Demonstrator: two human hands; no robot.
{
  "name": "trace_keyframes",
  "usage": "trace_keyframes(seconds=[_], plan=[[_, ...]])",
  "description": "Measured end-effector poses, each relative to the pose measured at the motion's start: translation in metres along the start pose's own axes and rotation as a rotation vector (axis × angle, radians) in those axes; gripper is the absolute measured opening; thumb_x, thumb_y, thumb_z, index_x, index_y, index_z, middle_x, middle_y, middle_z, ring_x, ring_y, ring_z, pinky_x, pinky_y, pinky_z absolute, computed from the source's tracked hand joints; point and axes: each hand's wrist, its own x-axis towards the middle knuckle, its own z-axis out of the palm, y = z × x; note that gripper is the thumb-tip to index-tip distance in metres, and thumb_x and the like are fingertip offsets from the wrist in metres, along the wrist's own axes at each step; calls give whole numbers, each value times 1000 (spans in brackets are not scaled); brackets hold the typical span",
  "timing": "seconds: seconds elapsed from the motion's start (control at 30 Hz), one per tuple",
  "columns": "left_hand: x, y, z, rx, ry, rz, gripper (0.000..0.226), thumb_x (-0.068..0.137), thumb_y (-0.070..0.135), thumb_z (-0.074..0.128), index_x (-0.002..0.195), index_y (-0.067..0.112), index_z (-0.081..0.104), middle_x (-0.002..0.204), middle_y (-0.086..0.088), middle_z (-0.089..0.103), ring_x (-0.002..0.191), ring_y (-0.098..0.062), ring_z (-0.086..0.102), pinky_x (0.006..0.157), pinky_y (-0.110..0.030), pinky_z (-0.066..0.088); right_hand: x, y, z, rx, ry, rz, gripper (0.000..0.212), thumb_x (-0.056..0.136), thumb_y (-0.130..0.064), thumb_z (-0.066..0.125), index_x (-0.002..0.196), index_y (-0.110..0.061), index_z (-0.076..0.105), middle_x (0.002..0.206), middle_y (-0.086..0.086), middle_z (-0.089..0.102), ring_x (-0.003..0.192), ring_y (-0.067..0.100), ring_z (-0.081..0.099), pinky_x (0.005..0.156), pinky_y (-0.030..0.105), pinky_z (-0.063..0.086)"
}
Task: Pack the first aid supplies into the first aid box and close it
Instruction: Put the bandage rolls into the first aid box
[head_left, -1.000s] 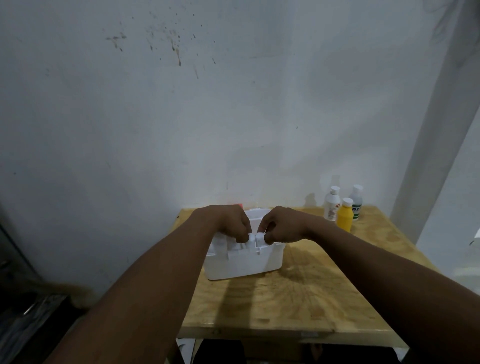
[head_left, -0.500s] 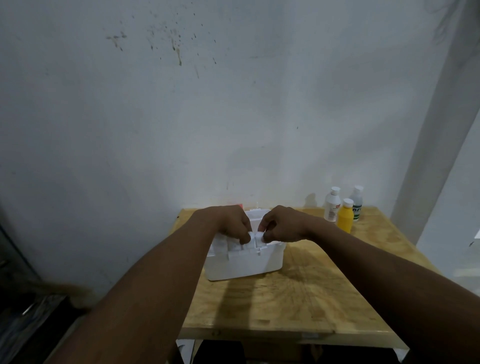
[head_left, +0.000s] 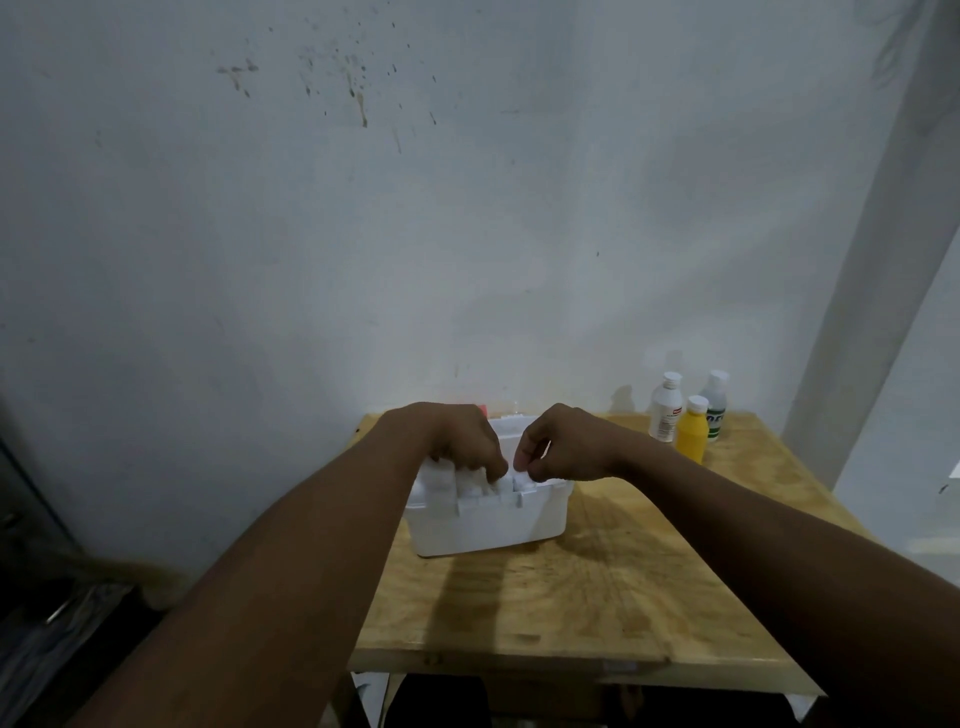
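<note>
A white first aid box stands on the wooden table, left of its middle. Both my hands rest on the box's top front edge. My left hand presses its curled fingers down on the white top. My right hand pinches a small white latch part at the middle of the front rim. The hands hide the box's inside and whether its lid is down. A white bottle, a yellow bottle and a clear bottle with a green label stand together at the back right.
The table stands against a stained white wall. A small red thing peeks out behind my left hand. Dark clutter lies on the floor to the left. A pale post rises at the right.
My right hand has lifted slightly and drawn a little to the right at the latch. My left fingers have shifted along the front rim. The box and bottles have stayed put.
</note>
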Motion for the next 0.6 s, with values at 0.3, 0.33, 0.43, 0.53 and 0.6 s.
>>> trace_keyframes(seconds=[0.3, 0.33, 0.43, 0.53, 0.6], plan=[[1, -4, 0, -12, 57, 36, 28, 83, 36, 78, 105, 19, 80, 109, -1, 73, 90, -16, 64, 87, -32, 55, 3, 2, 3, -53, 18, 22, 17, 85, -12, 69, 99, -9, 78, 92, 0, 75, 86, 15, 69, 80, 28, 56], [1, -4, 0, -9, 62, 38, 29, 83, 36, 78, 105, 19, 80, 109, 0, 73, 92, -17, 65, 88, -32, 54, 4, 3, 4, -64, 14, 30, 17, 85, -11, 68, 99, -8, 78, 95, 2, 76, 87, 16, 69, 80, 28, 55], [2, -4, 0, 4, 71, 36, 31, 82, 38, 79, 106, 17, 80, 109, -2, 73, 101, -21, 68, 91, -35, 55, 6, 4, 4, -80, 17, 37, 17, 85, -8, 69, 100, -6, 78, 97, 5, 76, 83, 15, 68, 78, 26, 55], [3, -3, 1, 6, 74, 35, 33, 83, 37, 78, 109, 15, 79, 110, -2, 72, 95, -19, 66, 88, -33, 54, 6, 4, 5, -106, 62, 7, 17, 86, -9, 68, 100, -8, 77, 98, 4, 76, 84, 14, 68, 80, 27, 56], [4, -3, 2, 9, 70, 47, 33, 84, 37, 78, 111, 17, 78, 108, 1, 71, 94, -17, 64, 82, -29, 53, 7, 3, 8, -145, 113, -15, 16, 87, -10, 68, 99, -10, 78, 98, 3, 76, 87, 15, 69, 83, 31, 58]])
